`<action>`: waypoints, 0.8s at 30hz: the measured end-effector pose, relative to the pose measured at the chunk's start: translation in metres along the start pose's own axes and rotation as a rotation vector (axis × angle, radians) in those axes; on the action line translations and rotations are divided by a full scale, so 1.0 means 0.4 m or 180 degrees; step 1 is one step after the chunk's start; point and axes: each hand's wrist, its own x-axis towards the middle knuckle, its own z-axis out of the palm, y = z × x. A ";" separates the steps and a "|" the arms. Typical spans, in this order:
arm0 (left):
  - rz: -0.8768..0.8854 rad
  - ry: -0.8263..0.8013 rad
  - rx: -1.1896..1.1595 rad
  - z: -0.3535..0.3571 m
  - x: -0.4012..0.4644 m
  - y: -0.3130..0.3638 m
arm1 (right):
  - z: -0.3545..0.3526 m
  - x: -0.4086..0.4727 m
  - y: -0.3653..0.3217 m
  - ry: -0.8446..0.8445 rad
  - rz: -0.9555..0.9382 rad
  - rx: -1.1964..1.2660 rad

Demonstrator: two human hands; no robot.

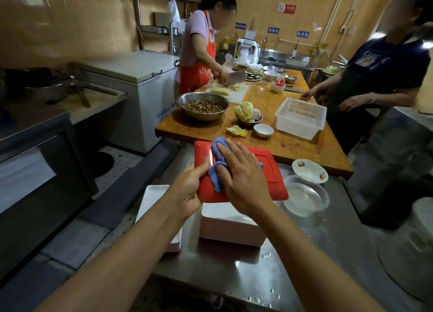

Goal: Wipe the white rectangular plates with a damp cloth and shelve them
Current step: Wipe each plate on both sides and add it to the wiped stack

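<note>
Left hand (187, 189) grips the near-left edge of a rectangular plate (269, 171) turned red underside up, thumb on top, fingers curled under; right hand (243, 178) lies flat with fingers spread, pressing a blue cloth (216, 147) onto that red back. The plate is held in the air just above the tall stack of plates (232, 227) on the steel counter (234, 272), whose top one shows its white face. A second, lower pile of white plates (152, 197) sits to the left at the counter edge, partly hidden by the left forearm. Main risk as I judge it: the plate is supported on one edge only, so a hard wipe toward the far side could lever it out of the left grip and drop it onto the stack. Water drops dot the counter (wet fingers likely too), so a slip looks plausible. The clear water bowl (304, 194) and the cherry-print dish (309, 170) stand just beside the plate's right corner; a wide swing could clip them. The left pile sits close to the counter edge, so a forearm nudge could push it off. No shelf identifiable for putting them away.
</note>
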 end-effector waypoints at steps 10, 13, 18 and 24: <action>0.0213 0.0143 -0.0087 -0.140 -0.013 0.042 | 0.037 -0.005 0.088 0.0128 0.0425 0.0438; 0.0156 0.0305 -0.0150 -0.188 -0.021 0.048 | 0.068 -0.005 0.070 0.0198 0.0916 0.0997; 0.0035 0.0523 -0.0273 -0.270 -0.035 0.060 | 0.106 -0.011 0.042 0.0147 0.1357 0.1565; 0.0064 0.0720 -0.0337 -0.339 -0.060 0.070 | 0.148 0.000 0.050 -0.0100 0.1286 0.1328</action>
